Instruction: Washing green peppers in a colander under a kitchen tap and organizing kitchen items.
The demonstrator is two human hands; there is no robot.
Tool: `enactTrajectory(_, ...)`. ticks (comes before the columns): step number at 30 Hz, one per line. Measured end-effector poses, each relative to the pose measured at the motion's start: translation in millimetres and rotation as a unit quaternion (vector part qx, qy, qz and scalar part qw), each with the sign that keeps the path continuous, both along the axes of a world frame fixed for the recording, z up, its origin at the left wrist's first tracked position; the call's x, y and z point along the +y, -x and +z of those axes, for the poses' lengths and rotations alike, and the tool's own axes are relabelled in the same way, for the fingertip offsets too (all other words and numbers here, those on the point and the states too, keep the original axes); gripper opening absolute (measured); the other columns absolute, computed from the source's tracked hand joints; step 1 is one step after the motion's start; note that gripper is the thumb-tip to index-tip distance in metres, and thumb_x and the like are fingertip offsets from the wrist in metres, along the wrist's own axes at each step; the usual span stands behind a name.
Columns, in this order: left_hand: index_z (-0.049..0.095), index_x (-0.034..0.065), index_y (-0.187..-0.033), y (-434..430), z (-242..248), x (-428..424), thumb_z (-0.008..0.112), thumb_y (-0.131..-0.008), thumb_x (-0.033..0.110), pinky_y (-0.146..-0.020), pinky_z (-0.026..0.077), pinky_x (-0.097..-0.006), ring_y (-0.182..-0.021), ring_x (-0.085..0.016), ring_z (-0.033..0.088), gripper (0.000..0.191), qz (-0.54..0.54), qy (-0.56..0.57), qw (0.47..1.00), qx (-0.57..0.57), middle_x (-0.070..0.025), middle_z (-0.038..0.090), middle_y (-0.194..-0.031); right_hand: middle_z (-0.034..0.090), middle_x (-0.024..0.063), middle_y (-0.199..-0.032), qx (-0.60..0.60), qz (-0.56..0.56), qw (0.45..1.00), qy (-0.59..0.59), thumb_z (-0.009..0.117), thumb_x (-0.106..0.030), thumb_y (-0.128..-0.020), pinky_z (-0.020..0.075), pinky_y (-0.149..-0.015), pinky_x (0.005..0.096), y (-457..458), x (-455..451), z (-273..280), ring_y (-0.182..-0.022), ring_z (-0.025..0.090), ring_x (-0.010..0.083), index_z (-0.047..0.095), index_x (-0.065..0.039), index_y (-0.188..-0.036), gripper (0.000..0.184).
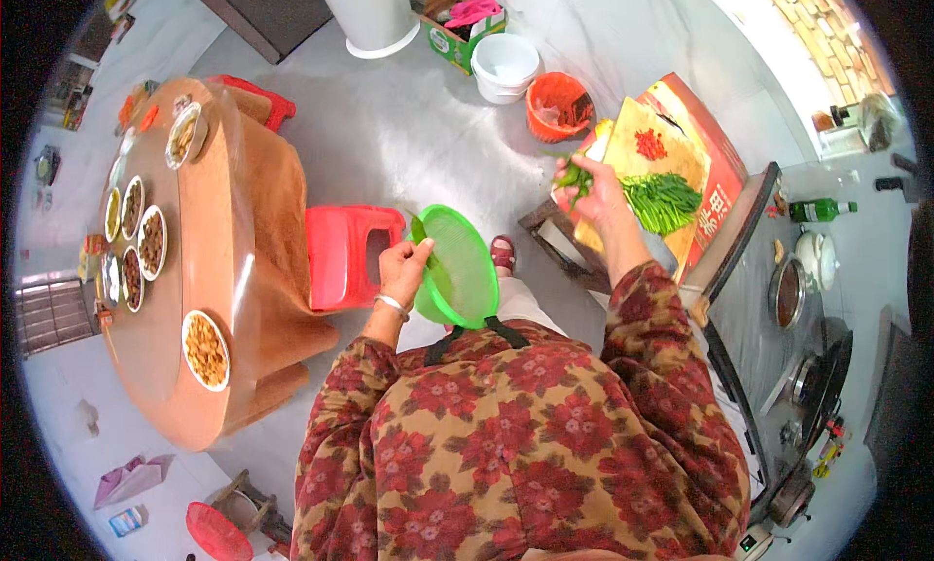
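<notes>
My left hand [405, 270] grips the rim of a green plastic strainer basket [467, 254], which is tilted in front of my body. A long green pepper [436, 269] lies against the basket's inside, by my left thumb. My right hand [600, 192] holds a small bunch of green peppers [576, 178] near the left edge of a wooden cutting board [629, 134]. Chopped red pepper [650, 144] and a heap of cut green stalks [664, 202] lie on that board. A wide grey blade [659, 253], partly hidden by my right forearm, rests at its near edge.
A red carton [719, 200] lies under the board. Left stands a round table [208, 269] with several filled dishes, a red plastic stool [343, 258] beside it. Ahead are an orange bin [558, 105] and white buckets [505, 65]. At right, a counter [751, 284] holds pots and a bottle.
</notes>
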State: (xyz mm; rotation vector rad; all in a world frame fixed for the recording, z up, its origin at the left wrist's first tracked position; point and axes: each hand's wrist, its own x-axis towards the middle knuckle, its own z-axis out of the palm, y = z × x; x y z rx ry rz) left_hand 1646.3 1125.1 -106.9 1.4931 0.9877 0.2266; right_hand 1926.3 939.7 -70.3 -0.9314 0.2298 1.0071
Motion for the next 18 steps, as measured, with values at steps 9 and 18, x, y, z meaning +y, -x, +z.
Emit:
enactTrajectory(9,0.053,0.0060,-0.059,-85.3,21.3,39.3,0.062,-0.077,0.023,-0.040,0.028,-0.0220,-0.046,-0.003,0.036,0.027,0.074,0.032,0.996,0.044,0.0057,0.043,-0.053,0.057,0.0122,-0.087,-0.099,-0.032,0.964,0.245,0.058,-0.025,-0.078,0.0493,-0.060,0.0390,-237.9,66.6,-50.7,-0.078,0.056,0.0246,0.050,-0.003,-0.101,0.032)
enactTrajectory(18,0.054,0.0006,-0.063,-149.6,15.1,59.4,0.063,-0.077,0.023,-0.043,0.033,-0.0248,-0.048,-0.007,0.040,0.027,0.041,0.016,0.996,0.075,0.0023,0.047,-0.055,0.051,0.0152,-0.102,-0.163,0.016,0.909,0.384,0.060,-0.028,-0.076,0.0479,-0.070,0.0460,-305.9,106.6,-100.9,-0.090,0.053,0.0301,0.049,-0.002,-0.109,0.044)
